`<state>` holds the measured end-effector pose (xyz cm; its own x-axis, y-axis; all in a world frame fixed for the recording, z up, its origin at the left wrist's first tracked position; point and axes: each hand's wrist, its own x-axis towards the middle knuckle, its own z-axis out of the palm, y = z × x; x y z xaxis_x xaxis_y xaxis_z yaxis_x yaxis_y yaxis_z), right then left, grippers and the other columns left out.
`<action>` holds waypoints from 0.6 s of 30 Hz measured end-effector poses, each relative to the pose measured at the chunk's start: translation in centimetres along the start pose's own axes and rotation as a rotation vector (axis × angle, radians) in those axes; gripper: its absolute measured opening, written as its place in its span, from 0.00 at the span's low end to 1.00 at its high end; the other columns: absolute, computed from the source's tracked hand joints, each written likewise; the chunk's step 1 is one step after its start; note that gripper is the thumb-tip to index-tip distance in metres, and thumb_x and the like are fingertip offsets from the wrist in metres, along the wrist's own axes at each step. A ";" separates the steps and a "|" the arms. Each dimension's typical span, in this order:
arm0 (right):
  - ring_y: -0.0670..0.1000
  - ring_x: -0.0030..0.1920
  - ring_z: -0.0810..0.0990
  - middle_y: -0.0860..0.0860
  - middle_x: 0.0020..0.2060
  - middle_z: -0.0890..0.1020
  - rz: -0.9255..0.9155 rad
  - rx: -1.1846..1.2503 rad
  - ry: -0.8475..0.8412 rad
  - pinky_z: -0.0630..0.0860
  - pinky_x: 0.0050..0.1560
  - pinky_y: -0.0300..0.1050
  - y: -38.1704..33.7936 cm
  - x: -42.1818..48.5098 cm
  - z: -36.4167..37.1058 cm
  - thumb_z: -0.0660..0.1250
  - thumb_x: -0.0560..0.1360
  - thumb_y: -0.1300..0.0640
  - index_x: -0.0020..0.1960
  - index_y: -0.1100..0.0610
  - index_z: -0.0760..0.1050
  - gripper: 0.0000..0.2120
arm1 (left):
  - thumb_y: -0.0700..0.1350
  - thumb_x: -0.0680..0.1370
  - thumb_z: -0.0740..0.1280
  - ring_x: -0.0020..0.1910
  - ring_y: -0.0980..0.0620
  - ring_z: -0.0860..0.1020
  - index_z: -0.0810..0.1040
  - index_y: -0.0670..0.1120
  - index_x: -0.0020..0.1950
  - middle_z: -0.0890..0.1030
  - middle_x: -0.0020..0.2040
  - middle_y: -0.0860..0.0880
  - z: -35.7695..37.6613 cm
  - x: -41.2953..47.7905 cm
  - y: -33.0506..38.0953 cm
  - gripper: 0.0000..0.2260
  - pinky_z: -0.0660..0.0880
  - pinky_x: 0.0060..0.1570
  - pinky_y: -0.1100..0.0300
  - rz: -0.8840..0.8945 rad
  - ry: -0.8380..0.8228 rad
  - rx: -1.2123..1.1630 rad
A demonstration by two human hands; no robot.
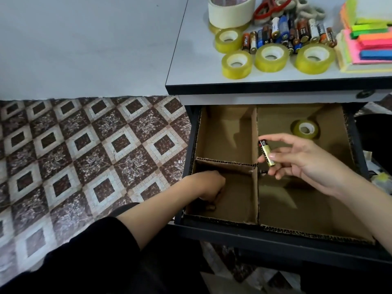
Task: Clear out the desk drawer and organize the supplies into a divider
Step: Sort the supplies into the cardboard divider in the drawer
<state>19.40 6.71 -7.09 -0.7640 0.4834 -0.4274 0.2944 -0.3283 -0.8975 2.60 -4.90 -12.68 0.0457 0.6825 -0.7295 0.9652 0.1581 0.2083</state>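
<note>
The dark desk drawer (275, 245) stands pulled out with a cardboard divider (255, 134) in it, split into three compartments. One clear tape roll (305, 129) lies in the large right compartment. My right hand (305, 162) hovers over that compartment and pinches a black-and-gold battery (266, 152) between thumb and fingers. My left hand (209, 187) reaches down into the near left compartment, fingers curled at its floor; whether it holds something small there is hidden.
On the desk top (191, 66) lie several clear tape rolls (270, 57), a wide masking tape roll (231, 11), a heap of batteries (290, 31), red scissors (271, 6) and stacked sticky notes (369, 43). Patterned floor (84, 145) lies to the left.
</note>
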 end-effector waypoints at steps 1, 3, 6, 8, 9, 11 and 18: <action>0.50 0.31 0.79 0.57 0.40 0.84 -0.008 -0.003 0.006 0.78 0.30 0.37 -0.1 0.0 0.0 0.62 0.74 0.69 0.56 0.50 0.76 0.18 | 0.33 0.72 0.66 0.49 0.44 0.79 0.83 0.41 0.49 0.82 0.50 0.42 0.0 0.1 0.0 0.09 0.70 0.41 0.60 0.003 0.003 0.000; 0.50 0.31 0.79 0.56 0.39 0.84 -0.018 0.002 0.021 0.78 0.30 0.37 -0.2 0.1 -0.1 0.62 0.74 0.69 0.56 0.50 0.76 0.18 | 0.33 0.72 0.67 0.48 0.44 0.79 0.83 0.41 0.48 0.82 0.49 0.42 0.0 0.0 -0.1 0.09 0.72 0.42 0.58 0.015 0.000 0.007; 0.50 0.30 0.78 0.56 0.40 0.84 -0.025 0.005 0.034 0.77 0.30 0.37 -0.2 0.1 -0.1 0.63 0.74 0.69 0.56 0.50 0.76 0.18 | 0.35 0.72 0.68 0.49 0.42 0.79 0.83 0.40 0.49 0.82 0.49 0.41 0.3 0.1 -0.1 0.08 0.76 0.47 0.54 0.023 -0.024 0.055; 0.49 0.30 0.78 0.56 0.40 0.84 -0.024 0.000 0.039 0.77 0.29 0.37 -0.1 0.2 -0.1 0.63 0.74 0.69 0.56 0.49 0.76 0.18 | 0.35 0.73 0.67 0.49 0.42 0.79 0.82 0.38 0.50 0.82 0.50 0.41 0.4 0.0 0.0 0.08 0.77 0.48 0.52 0.026 -0.037 0.097; 0.49 0.30 0.78 0.56 0.39 0.84 -0.021 0.000 0.040 0.77 0.29 0.37 0.0 0.2 -0.1 0.63 0.73 0.69 0.56 0.49 0.76 0.19 | 0.35 0.73 0.66 0.49 0.42 0.79 0.82 0.38 0.50 0.82 0.50 0.41 0.4 0.0 0.0 0.08 0.77 0.48 0.52 0.029 -0.042 0.112; 0.49 0.30 0.78 0.56 0.40 0.84 -0.009 -0.007 0.040 0.77 0.29 0.37 0.1 0.3 0.0 0.63 0.73 0.69 0.57 0.49 0.76 0.19 | 0.36 0.74 0.66 0.51 0.42 0.79 0.81 0.38 0.53 0.82 0.52 0.41 0.2 -0.4 0.0 0.09 0.76 0.49 0.53 0.040 -0.053 0.099; 0.49 0.30 0.79 0.58 0.42 0.85 0.019 -0.078 -0.008 0.78 0.31 0.38 -0.3 0.1 1.0 0.67 0.69 0.66 0.52 0.60 0.78 0.12 | 0.41 0.73 0.71 0.40 0.66 0.78 0.81 0.48 0.50 0.83 0.44 0.57 -5.2 -7.2 -2.6 0.07 0.72 0.45 0.75 0.278 -0.025 -0.648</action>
<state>18.67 5.99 -6.72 -0.7621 0.4712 -0.4440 0.3527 -0.2730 -0.8950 -1.59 -6.50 -4.61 0.2813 0.7439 -0.6062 0.5696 0.3790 0.7293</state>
